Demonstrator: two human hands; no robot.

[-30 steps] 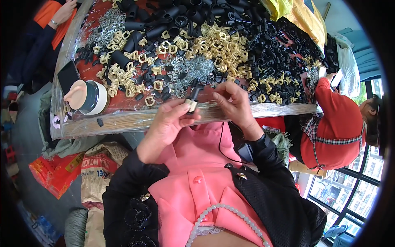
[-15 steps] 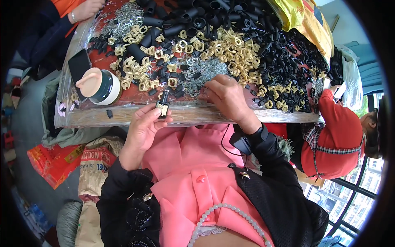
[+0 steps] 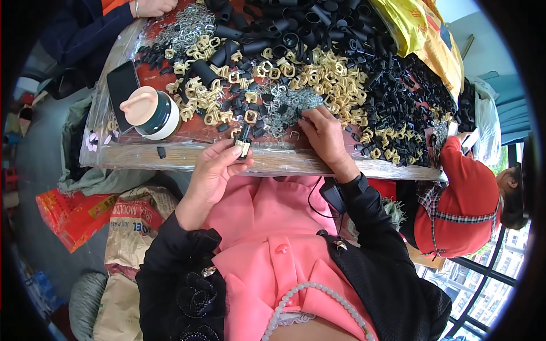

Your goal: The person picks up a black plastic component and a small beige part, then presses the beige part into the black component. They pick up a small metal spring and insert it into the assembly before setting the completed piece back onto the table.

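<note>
My left hand (image 3: pixel 213 170) is closed in a pinch round a small black-and-cream plastic part (image 3: pixel 243 142), held upright over the table's near edge. My right hand (image 3: pixel 327 136) reaches to the right side of a heap of silvery U-shaped wire clips (image 3: pixel 278 116). Its fingertips are drawn together there, and anything between them is hidden. One loose wire clip (image 3: pixel 294 135) lies just left of that hand. Cream plastic rings (image 3: pixel 335 82) are heaped behind the clips, and several small black pieces lie among them.
Black tubes (image 3: pixel 290 40) pile up at the back, with small black parts (image 3: pixel 392 91) to the right. A lidded jar (image 3: pixel 162 119) and a phone (image 3: pixel 121 88) stand left. A yellow bag (image 3: pixel 401 25) sits far right. Co-workers' hands (image 3: pixel 153 7) and a red sleeve (image 3: pixel 452 165) flank the table.
My right hand has moved from the near side of the clip heap onto its right edge. My left hand still holds the part. The whole view has shifted slightly.
</note>
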